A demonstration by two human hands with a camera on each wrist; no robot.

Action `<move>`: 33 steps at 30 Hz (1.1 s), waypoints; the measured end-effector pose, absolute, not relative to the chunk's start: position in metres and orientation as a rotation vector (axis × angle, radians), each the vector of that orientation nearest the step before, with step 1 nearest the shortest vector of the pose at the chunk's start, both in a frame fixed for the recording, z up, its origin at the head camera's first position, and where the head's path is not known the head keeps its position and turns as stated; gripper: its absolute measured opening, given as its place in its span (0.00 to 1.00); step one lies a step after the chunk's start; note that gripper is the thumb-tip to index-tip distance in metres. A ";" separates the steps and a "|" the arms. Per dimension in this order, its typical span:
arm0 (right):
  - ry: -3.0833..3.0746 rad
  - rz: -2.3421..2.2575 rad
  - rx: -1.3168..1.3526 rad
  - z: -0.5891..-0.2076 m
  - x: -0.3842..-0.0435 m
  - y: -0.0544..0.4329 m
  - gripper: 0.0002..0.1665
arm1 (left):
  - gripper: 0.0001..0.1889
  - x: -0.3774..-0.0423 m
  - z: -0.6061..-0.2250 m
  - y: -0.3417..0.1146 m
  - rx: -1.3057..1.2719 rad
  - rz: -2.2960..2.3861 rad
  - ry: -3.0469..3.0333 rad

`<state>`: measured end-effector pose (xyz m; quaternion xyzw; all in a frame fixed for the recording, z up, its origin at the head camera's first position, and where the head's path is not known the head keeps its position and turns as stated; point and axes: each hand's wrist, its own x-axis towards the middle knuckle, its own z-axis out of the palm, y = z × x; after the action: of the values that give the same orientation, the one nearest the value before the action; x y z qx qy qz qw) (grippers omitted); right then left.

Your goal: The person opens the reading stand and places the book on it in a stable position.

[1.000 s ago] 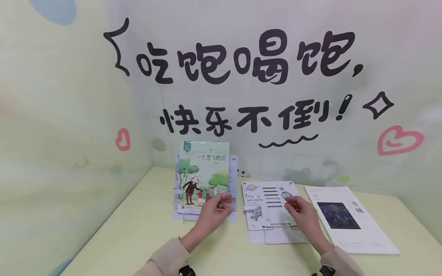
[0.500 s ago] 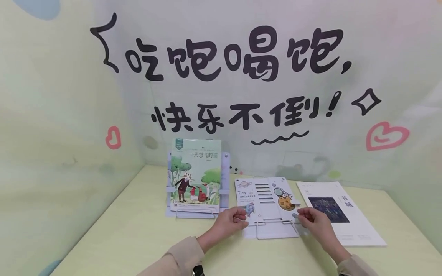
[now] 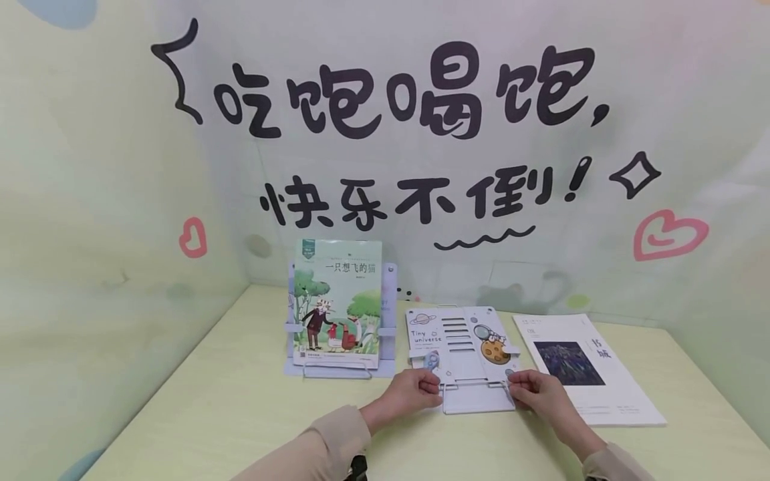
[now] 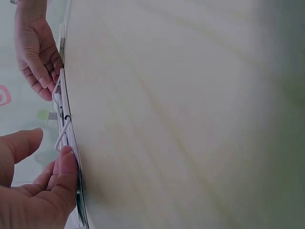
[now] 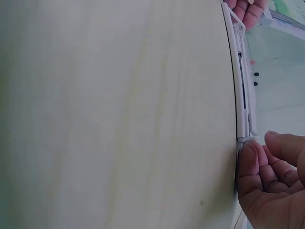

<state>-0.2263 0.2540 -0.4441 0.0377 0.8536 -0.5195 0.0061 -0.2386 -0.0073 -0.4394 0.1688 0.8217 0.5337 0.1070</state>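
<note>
A white book stand (image 3: 462,357), printed with a planet, an astronaut and "Tiny universe", lies low on the table in the head view. My left hand (image 3: 412,393) is at its front left corner, my right hand (image 3: 535,394) at its front right corner. In the left wrist view, the left fingertips (image 4: 69,162) come right up to the white wire page holder (image 4: 63,131), with the thumb standing apart. From the right wrist, the right fingertips (image 5: 249,155) reach the stand's edge beside the wire, the thumb held off them. Neither hand's fingers close round anything.
To the left, a green picture book (image 3: 339,304) leans upright on a second, lilac stand (image 3: 390,347). A white magazine (image 3: 625,401) with a dark picture lies flat at the right. Behind the pale table (image 3: 240,414) rises a printed wall (image 3: 361,160).
The left hand has moved right from before the picture book to the white stand. The right hand has come down from the stand's face to its front corner. The view shifted slightly.
</note>
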 end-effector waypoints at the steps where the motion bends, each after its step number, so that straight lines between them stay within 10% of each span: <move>1: 2.676 -1.619 0.117 -0.444 -0.227 0.254 0.14 | 0.13 -0.239 -0.440 -0.006 0.497 1.563 2.426; 33: 2.541 -1.628 0.044 -0.447 -0.232 0.259 0.17 | 0.14 -0.240 -0.442 0.012 0.474 1.434 2.575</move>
<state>-0.2320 0.2588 -0.4472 0.0144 0.8403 -0.5384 0.0617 -0.2396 0.0119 -0.4419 0.1581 0.8600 0.4789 0.0779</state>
